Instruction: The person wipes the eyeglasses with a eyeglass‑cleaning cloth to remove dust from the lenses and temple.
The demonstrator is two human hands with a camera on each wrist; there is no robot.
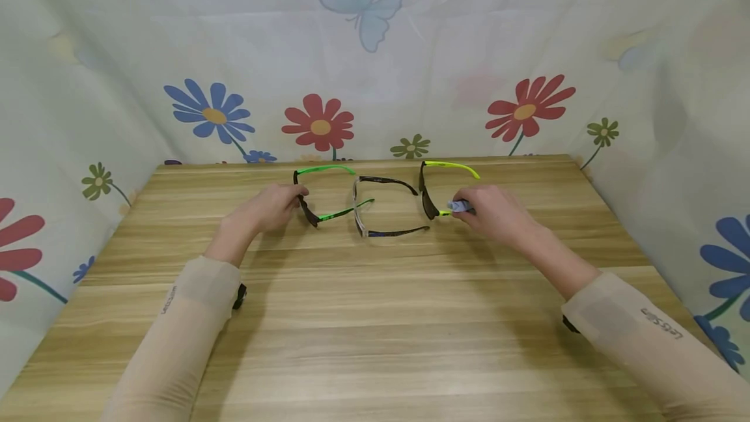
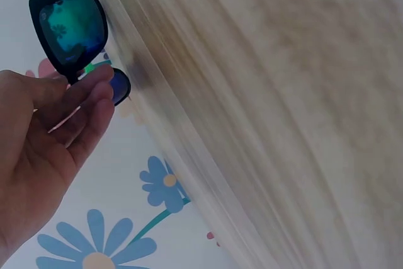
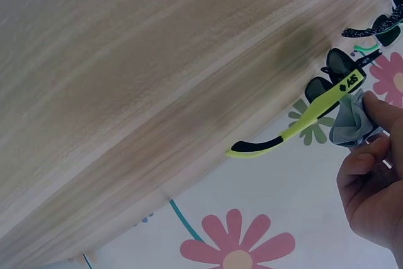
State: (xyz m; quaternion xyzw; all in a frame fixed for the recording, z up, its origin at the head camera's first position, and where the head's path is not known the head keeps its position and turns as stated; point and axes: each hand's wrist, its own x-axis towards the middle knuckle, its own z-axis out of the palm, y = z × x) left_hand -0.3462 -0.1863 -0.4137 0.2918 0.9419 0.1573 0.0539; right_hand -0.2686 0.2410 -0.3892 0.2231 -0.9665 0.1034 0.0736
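My left hand [image 1: 271, 207] pinches the bridge of the green-armed sunglasses [image 1: 309, 212], which stand at the left of the row. Their mirrored blue-green lens [image 2: 72, 24] shows above the fingertips in the left wrist view. A crumpled light blue-grey cloth [image 3: 351, 121] is pinched between thumb and fingers of my right hand [image 1: 498, 213]. That cloth sits beside the near arm of the yellow-armed sunglasses [image 1: 430, 206]; whether they touch cannot be told. Between the two pairs lie sunglasses with a clear front and dark patterned arms [image 1: 395, 234], untouched by either hand.
All three pairs rest with arms unfolded toward the right, near the far edge of the wood-grain table [image 1: 375, 331]. A white curtain [image 1: 263, 38] printed with flowers and a butterfly hangs behind the table and along both sides.
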